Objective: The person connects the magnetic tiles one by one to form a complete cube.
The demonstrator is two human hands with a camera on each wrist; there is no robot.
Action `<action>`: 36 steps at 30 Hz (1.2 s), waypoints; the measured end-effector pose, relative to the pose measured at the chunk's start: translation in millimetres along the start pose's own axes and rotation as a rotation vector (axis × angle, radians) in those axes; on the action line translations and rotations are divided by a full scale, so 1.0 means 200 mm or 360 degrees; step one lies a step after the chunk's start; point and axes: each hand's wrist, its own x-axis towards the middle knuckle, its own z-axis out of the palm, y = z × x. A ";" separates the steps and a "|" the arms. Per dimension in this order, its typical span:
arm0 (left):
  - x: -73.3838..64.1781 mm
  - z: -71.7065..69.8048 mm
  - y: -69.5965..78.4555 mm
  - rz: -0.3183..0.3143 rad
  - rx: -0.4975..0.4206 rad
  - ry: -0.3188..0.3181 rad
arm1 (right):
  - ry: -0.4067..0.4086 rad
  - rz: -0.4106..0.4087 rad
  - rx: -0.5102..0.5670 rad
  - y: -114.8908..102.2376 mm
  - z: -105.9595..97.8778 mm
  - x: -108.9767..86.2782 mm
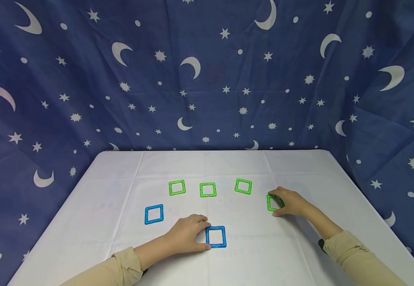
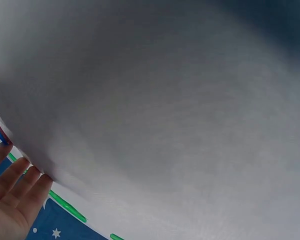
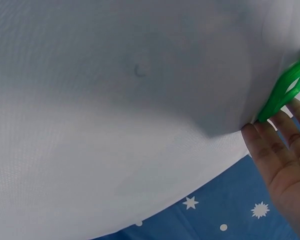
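Well, left hand (image 1: 189,234): thumb and fingers gripping the blue square (image 1: 224,237) across its left side, thumb at the near corner, fingers at the far one.
Right hand (image 1: 293,201): thumb and fingers closed around the right part of a green square (image 1: 268,203); whether it lies wholly flat, I can't tell.
Places: my blue square is near the middle of the table (image 1: 257,264), well in from the far edge; my green one sits over towards the right edge.
Weight and feel: both look like thin, hollow plastic, so I'd expect them light and stiff, a bit slick on the faces, not fragile under a gentle pinch.
Best hold: opposite outer sides, near the corners; the low rims give my fingers little to catch, but the hole could take a fingertip.
Loose squares: another blue square (image 1: 146,215) towards the left edge, and three green squares (image 1: 201,190) in a row nearer the far edge.
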 end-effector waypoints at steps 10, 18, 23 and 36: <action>0.01 -0.02 0.00 0.0011 0.0026 -0.0041 | 0.0017 0.0004 0.0014 0.00 0.00 0.01; 0.03 -0.02 -0.01 0.0044 0.0077 -0.0017 | 0.0024 0.0065 0.0061 -0.01 0.00 0.03; 0.03 -0.02 0.00 0.0012 0.0063 -0.0038 | 0.0024 0.0087 0.0068 -0.01 0.00 0.03; 0.02 -0.02 0.02 -0.0014 0.0029 -0.0010 | 0.0059 0.0128 0.0151 -0.05 0.01 0.00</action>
